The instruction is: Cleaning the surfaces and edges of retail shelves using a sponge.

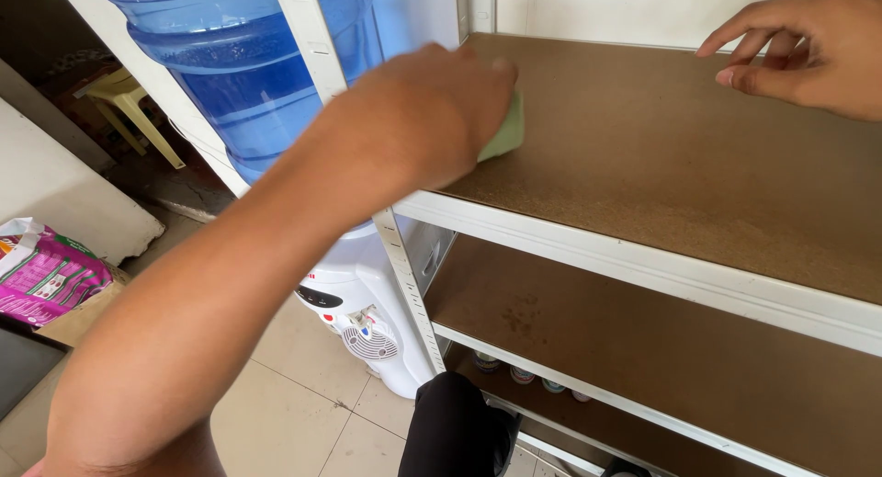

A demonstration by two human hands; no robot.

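Note:
My left hand (418, 114) is closed over a pale green sponge (505, 132) and presses it onto the left end of a brown board shelf (661, 155). Only the sponge's right edge shows past my fingers. My right hand (808, 50) hovers over the shelf's far right, fingers loosely spread and holding nothing. The shelf sits in a white metal rack (643, 266).
A white water dispenser (363, 321) with a large blue bottle (248, 73) stands left of the rack. A lower brown shelf (661, 348) is stained, and small jars (524, 374) sit below it. A pink bag (46, 270) lies at left. My dark knee (455, 426) is at the bottom.

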